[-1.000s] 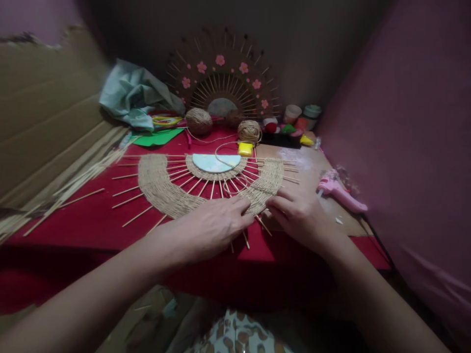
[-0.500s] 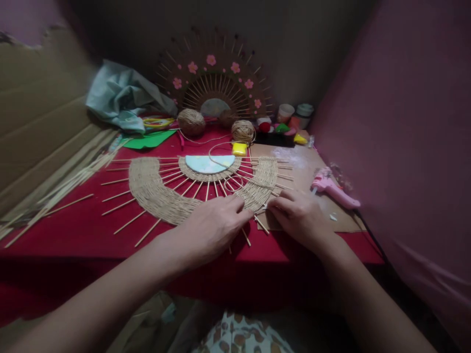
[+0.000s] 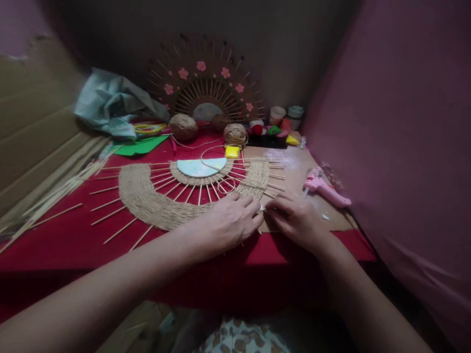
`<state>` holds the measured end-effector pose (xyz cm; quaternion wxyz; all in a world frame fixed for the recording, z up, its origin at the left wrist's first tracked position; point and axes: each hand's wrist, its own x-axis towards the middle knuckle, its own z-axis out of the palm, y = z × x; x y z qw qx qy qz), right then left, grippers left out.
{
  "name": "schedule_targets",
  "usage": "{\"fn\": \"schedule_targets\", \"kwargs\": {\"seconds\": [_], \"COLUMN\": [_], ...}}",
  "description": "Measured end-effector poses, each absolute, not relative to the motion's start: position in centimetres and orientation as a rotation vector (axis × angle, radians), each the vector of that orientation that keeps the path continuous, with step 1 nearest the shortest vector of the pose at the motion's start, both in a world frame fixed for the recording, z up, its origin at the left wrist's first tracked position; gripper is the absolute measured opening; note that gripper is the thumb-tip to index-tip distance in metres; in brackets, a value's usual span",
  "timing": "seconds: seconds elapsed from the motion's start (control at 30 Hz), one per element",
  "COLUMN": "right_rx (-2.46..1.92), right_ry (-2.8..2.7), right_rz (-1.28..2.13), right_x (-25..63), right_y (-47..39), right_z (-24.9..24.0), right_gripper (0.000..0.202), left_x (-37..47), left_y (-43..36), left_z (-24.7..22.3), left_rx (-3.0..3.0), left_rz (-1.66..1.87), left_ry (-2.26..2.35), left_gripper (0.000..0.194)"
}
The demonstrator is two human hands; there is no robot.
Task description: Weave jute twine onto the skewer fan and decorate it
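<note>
Right hand (image 3: 300,218) just right of centre, fingers drawn narrow and bunched at a small white piece (image 3: 261,208); whether they pinch it or only touch it, I cannot tell. Left hand (image 3: 231,223) at centre, palm down over the lower right of a woven fan (image 3: 162,212), fingertips near the same white piece; its fingers lie close together, and what is under them is hidden, so its hold cannot be told. The fan spreads flat across the middle of the frame: a half-ring of tan weave, thin sticks radiating past its outer edge. A pale blue half-disc (image 3: 202,167) sits at its hub, a strand of twine (image 3: 201,156) looping over it. Just behind, a yellow packet (image 3: 232,152) and two twine balls (image 3: 183,126). Right of the hands, a pink glue gun (image 3: 327,189) on a cardboard sheet (image 3: 334,223); a red cloth (image 3: 55,245) beneath. Left of frame, a bundle of loose sticks (image 3: 62,189); above it, a green sheet (image 3: 142,145) and crumpled pale cloth (image 3: 114,103). Top centre, a second fan (image 3: 213,81) stands upright, dotted with pink flowers.
</note>
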<state>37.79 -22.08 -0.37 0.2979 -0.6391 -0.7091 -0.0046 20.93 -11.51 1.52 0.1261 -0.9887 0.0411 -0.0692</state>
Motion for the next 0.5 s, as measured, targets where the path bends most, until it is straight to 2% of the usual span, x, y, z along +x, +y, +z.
{"fn": "schedule_targets", "kwargs": {"seconds": [0.1,0.3,0.5], "right_rx": [-1.697,-1.716,-1.702], "right_ry": [-1.884,-1.894,-1.903], "right_rz": [0.04,0.058,0.02], "right_x": [37.8,37.7,37.8], "right_y": [-22.4,-22.7,-22.6], "right_z": [-0.4,-0.9,-1.1], "right_gripper": [0.01,0.011,0.012], "left_x": [20.8,22.5,23.6], "left_y": [-10.9,-9.4,-9.4], "left_z": [1.8,1.5,1.7], "left_rx": [-2.978,-3.176,-3.042], "left_rz": [-0.208,-0.219,-0.23], "left_ry": [0.123,-0.188,0.093], "left_gripper": [0.018,0.015,0.015]}}
